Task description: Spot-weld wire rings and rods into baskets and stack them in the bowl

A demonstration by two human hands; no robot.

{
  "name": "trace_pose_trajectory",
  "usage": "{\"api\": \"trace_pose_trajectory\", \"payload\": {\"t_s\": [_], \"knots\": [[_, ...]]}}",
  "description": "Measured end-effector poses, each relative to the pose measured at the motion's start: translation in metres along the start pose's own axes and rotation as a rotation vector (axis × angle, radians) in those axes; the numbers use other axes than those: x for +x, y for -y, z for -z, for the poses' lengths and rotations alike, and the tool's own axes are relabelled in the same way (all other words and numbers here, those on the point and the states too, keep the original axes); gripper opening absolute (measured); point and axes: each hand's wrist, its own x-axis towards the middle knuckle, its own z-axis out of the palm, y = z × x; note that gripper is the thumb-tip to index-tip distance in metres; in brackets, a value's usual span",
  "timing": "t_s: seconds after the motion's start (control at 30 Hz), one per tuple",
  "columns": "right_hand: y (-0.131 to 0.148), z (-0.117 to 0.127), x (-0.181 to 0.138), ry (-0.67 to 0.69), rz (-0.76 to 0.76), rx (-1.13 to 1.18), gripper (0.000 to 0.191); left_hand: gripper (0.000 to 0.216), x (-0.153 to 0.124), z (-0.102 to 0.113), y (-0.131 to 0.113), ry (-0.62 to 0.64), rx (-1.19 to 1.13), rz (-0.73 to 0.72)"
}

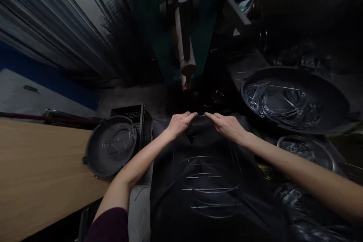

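Observation:
Between my two hands runs a short, thin metal wire [201,115], held roughly level just in front of the machine. Its left end is pinched by the fingertips of my left hand [179,124]. My right hand [228,125] grips the other end in the same way. Below them, on the dark apron over my lap [170,211], lie wire rings with straight cross wires [210,189]. Beyond my fingers a machine's thick, copper-coloured cylindrical arm [187,55] points toward me. The dim light hides its lower part.
On the left, a round dark basin [98,155] holds wire rings beside a black crate [145,124] and a wooden board [42,174]. At right stand a wide black basin [331,102] of wires and a metal bowl [329,157] of small pieces. Long rods [65,19] stand upper left.

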Motion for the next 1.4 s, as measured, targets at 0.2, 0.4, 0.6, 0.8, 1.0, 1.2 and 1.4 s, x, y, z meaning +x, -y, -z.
{"api": "trace_pose_trajectory", "payload": {"t_s": [0.2,0.4,0.6,0.8,1.0,1.2,1.4], "knots": [[0.007,0.0,0.025,0.12,0.017,-0.087,0.063,0.032,0.02,0.005,0.007,0.062,0.036,-0.058],[0.001,0.007,0.041,0.056,0.035,-0.127,0.057,0.033,0.023,0.009,0.023,0.003,-0.119,-0.115],[-0.005,0.035,0.048,0.02,-0.012,-0.162,0.062,0.034,0.018,0.036,0.028,-0.097,-0.175,-0.009],[-0.004,0.065,0.068,-0.04,-0.038,-0.128,0.057,0.032,0.035,0.082,0.02,-0.054,0.088,0.16],[-0.003,0.072,0.081,-0.031,-0.03,-0.088,0.046,0.032,0.042,0.083,0.031,-0.061,0.187,0.154],[-0.004,0.072,0.086,-0.024,-0.025,-0.081,0.042,0.036,0.047,0.082,0.038,-0.029,0.232,0.128],[-0.006,0.071,0.09,-0.051,-0.013,-0.071,0.045,0.035,0.048,0.086,0.037,-0.033,0.272,0.11]]}}
